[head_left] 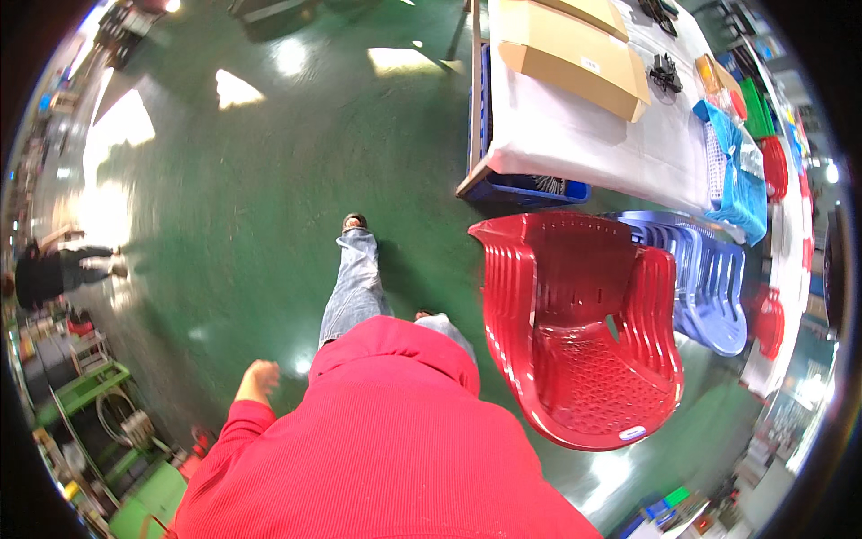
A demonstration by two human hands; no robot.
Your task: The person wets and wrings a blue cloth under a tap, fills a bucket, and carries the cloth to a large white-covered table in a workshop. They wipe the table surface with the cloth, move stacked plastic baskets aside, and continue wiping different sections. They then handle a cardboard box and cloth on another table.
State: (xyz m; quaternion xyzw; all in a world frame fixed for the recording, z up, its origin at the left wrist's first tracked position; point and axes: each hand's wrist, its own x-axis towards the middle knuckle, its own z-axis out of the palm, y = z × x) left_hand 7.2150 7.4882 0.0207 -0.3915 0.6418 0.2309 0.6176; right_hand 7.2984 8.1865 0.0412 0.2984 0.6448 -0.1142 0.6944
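Observation:
My left hand (pixel 258 381) hangs beside my body at the lower left, over the green floor, below a red sleeve (pixel 232 440). It is small and blurred, and its fingers cannot be made out clearly. I see nothing in contact with it. No part of my right hand shows. My legs in blue jeans (pixel 355 287) are in stride, one foot (pixel 355 222) ahead of the other. A stack of red plastic armchairs (pixel 584 332) stands close on my right.
Behind the red stack are blue plastic chairs (pixel 705 278). A white-covered table (pixel 593 144) at the upper right bears cardboard boxes (pixel 575 58), black cables (pixel 665 74) and a blue basket (pixel 741 171). Green machinery (pixel 85 393) stands lower left; another person (pixel 54 274) is far left.

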